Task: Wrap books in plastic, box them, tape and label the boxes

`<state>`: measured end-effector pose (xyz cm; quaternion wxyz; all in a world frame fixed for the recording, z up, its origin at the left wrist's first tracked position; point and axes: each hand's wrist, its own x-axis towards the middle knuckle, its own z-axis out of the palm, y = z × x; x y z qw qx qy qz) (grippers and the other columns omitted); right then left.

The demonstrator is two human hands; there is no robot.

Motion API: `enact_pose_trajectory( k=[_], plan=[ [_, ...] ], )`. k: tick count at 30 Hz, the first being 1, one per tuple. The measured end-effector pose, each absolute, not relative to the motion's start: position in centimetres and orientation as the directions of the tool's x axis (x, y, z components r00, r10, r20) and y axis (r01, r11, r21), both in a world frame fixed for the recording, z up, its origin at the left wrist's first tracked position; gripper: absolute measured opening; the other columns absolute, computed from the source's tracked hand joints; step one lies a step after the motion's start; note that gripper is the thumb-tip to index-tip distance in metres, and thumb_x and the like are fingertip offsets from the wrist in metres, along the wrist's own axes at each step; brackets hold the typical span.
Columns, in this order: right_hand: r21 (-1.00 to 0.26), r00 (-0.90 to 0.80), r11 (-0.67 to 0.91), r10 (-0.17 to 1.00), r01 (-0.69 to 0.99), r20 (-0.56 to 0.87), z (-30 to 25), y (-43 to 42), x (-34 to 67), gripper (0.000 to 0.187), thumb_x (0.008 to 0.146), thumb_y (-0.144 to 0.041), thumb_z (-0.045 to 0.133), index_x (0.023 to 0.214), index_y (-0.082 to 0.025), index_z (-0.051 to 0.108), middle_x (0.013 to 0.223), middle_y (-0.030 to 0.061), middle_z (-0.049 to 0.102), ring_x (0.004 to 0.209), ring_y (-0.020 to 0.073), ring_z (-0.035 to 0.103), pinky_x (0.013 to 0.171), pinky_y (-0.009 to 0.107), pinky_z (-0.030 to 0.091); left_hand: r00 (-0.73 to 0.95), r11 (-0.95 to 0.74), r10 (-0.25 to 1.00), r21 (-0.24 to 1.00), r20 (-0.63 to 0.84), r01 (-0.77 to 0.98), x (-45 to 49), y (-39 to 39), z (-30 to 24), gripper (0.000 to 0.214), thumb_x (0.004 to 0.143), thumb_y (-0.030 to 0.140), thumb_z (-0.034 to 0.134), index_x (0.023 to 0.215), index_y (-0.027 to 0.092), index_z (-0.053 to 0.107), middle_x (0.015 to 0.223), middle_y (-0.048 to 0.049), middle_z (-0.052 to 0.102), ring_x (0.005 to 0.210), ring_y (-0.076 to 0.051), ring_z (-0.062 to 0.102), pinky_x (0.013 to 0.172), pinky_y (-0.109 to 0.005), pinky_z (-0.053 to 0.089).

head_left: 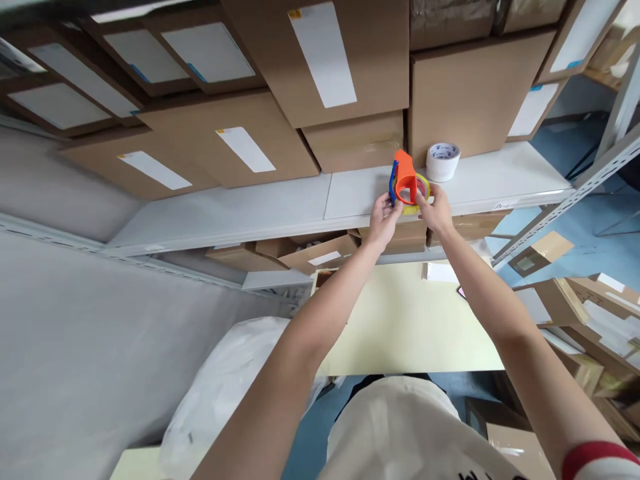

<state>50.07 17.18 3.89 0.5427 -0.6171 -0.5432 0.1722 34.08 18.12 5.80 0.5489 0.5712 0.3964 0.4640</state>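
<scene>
An orange and blue tape dispenser (405, 172) is held in front of the grey shelf's front edge, with a yellow-edged roll of tape (426, 189) at its right side. My left hand (384, 219) grips the dispenser from its lower left, by the blue part. From the right, my right hand (436, 211) is closed on the tape roll, its thumb against the orange frame. Part of the roll is hidden behind the fingers and the frame. Just behind my right hand, a white roll of tape (443, 163) sits on the shelf.
Cardboard boxes (357, 143) are stacked along the grey shelf (240, 217). Open boxes (320, 253) fill part of the lower shelf. A pale yellow table (410, 327) is beneath my arms, a white plastic bag (230, 387) at left. More boxes (600, 313) stand right, beyond a metal post (590, 177).
</scene>
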Motion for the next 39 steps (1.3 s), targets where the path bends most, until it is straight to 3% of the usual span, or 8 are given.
enact_pose_trajectory(
  k=[3, 6, 8, 13, 19, 25, 31, 39],
  plan=[
    [-0.826, 0.358, 0.2, 0.83, 0.526, 0.428, 3.2, 10.7, 49.4, 0.059, 0.09, -0.06, 0.054, 0.134, -0.022, 0.052, 0.123, 0.0117, 0.061, 0.11, 0.0276, 0.06, 0.088, 0.043, 0.057, 0.23, -0.141, 0.959, 0.983, 0.166, -0.119, 32.3, 13.1, 3.9, 0.062, 0.083, 0.055, 0.071, 0.135, 0.026, 0.051, 0.139, -0.0106, 0.057, 0.124, -0.025, 0.057, 0.099, -0.036, 0.049],
    [-0.827, 0.37, 0.128, 0.849, 0.548, 0.377, 1.5, 3.1, 47.9, 0.059, 0.089, -0.057, 0.056, 0.137, -0.023, 0.049, 0.127, 0.0135, 0.058, 0.099, 0.0251, 0.063, 0.073, 0.038, 0.06, 0.291, -0.065, 0.95, 0.983, 0.114, -0.173, 30.4, 6.8, 1.1, 0.076, 0.079, 0.059, 0.072, 0.144, 0.033, 0.044, 0.142, -0.0101, 0.053, 0.126, -0.028, 0.055, 0.095, -0.038, 0.051],
    [-0.846, 0.415, 0.024, 0.864, 0.533, 0.286, -0.7, -1.4, 46.7, 0.06, 0.09, -0.053, 0.057, 0.141, -0.023, 0.046, 0.123, 0.0141, 0.059, 0.085, 0.0216, 0.065, 0.063, 0.035, 0.06, 0.357, 0.076, 0.934, 0.985, -0.016, -0.154, 29.5, 2.9, -1.3, 0.081, 0.077, 0.061, 0.072, 0.147, 0.033, 0.042, 0.147, -0.0114, 0.049, 0.127, -0.03, 0.053, 0.092, -0.038, 0.053],
    [-0.821, 0.467, -0.239, 0.884, 0.518, 0.037, -9.3, -8.2, 45.7, 0.054, 0.089, -0.046, 0.053, 0.135, -0.017, 0.051, 0.114, 0.0141, 0.061, 0.068, 0.0177, 0.065, 0.059, 0.035, 0.059, 0.435, 0.424, 0.817, 0.906, -0.379, -0.006, 29.4, -2.5, -7.8, 0.078, 0.073, 0.061, 0.075, 0.14, 0.028, 0.051, 0.146, -0.0137, 0.051, 0.125, -0.031, 0.055, 0.097, -0.043, 0.049],
    [-0.692, 0.476, -0.489, 0.848, 0.532, -0.234, -17.0, -11.6, 47.1, 0.053, 0.088, -0.037, 0.051, 0.137, -0.015, 0.05, 0.124, 0.0181, 0.063, 0.069, 0.0199, 0.069, 0.078, 0.043, 0.058, 0.487, 0.639, 0.572, 0.731, -0.661, 0.242, 30.5, -4.1, -12.3, 0.064, 0.079, 0.065, 0.065, 0.133, 0.031, 0.054, 0.146, -0.0089, 0.053, 0.133, -0.03, 0.05, 0.104, -0.048, 0.041],
    [-0.629, 0.467, -0.517, 0.844, 0.581, -0.263, -20.2, -12.3, 48.6, 0.055, 0.088, -0.034, 0.049, 0.138, -0.012, 0.049, 0.128, 0.0206, 0.064, 0.091, 0.0266, 0.07, 0.087, 0.045, 0.055, 0.543, 0.664, 0.483, 0.691, -0.687, 0.285, 31.7, -3.9, -14.4, 0.054, 0.087, 0.063, 0.054, 0.134, 0.035, 0.052, 0.153, -0.0051, 0.048, 0.136, -0.029, 0.049, 0.11, -0.051, 0.034],
    [-0.611, 0.483, -0.508, 0.846, 0.607, -0.224, -22.0, -13.0, 50.1, 0.057, 0.089, -0.04, 0.048, 0.138, -0.011, 0.049, 0.127, 0.0207, 0.064, 0.109, 0.0299, 0.065, 0.093, 0.045, 0.053, 0.574, 0.691, 0.452, 0.675, -0.683, 0.259, 33.0, -4.3, -15.4, 0.058, 0.09, 0.061, 0.051, 0.141, 0.034, 0.047, 0.16, -0.0048, 0.038, 0.138, -0.028, 0.047, 0.111, -0.047, 0.034],
    [-0.617, 0.544, -0.611, 0.773, 0.497, -0.327, -23.3, -13.6, 51.3, 0.075, 0.086, -0.051, 0.049, 0.147, -0.008, 0.044, 0.13, 0.0241, 0.061, 0.097, 0.0298, 0.068, 0.09, 0.045, 0.053, 0.55, 0.741, 0.438, 0.632, -0.711, 0.227, 34.1, -4.8, -16.5, 0.063, 0.092, 0.057, 0.053, 0.147, 0.031, 0.042, 0.158, -0.0078, 0.041, 0.141, -0.03, 0.044, 0.116, -0.052, 0.026]
  ],
)
